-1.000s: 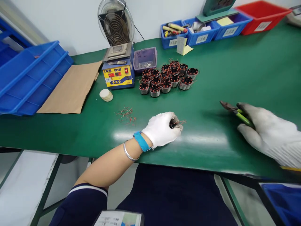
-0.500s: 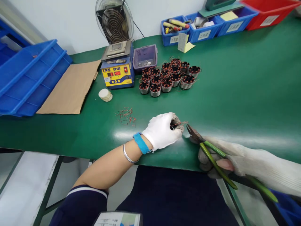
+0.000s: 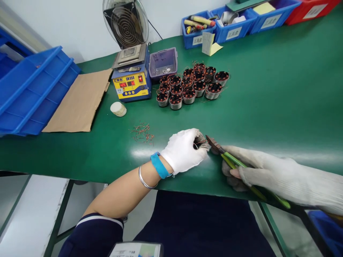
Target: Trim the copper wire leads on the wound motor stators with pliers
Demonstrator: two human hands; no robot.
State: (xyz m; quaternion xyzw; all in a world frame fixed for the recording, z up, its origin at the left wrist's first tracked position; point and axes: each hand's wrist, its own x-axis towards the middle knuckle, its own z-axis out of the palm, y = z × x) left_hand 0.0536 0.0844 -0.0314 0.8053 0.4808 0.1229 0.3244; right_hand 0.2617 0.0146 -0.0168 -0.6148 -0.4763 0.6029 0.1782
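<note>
A blue plastic crate (image 3: 34, 92) is cut off by the left edge. Copper wire clippings (image 3: 143, 133) are scattered on the green tabletop (image 3: 93, 153). In the gloved left hand (image 3: 184, 150), curled nearly closed, a dark part with copper wire (image 3: 197, 142) is gripped, mostly hidden by the fingers. Beyond it, wound stators (image 3: 189, 87) are clustered. Green-handled cutters (image 3: 227, 155) are held by the gloved right hand (image 3: 249, 167), wrapped around the handles; whether wire is touched by the blades cannot be made out. A red bin (image 3: 312, 11) is cropped at top right.
</note>
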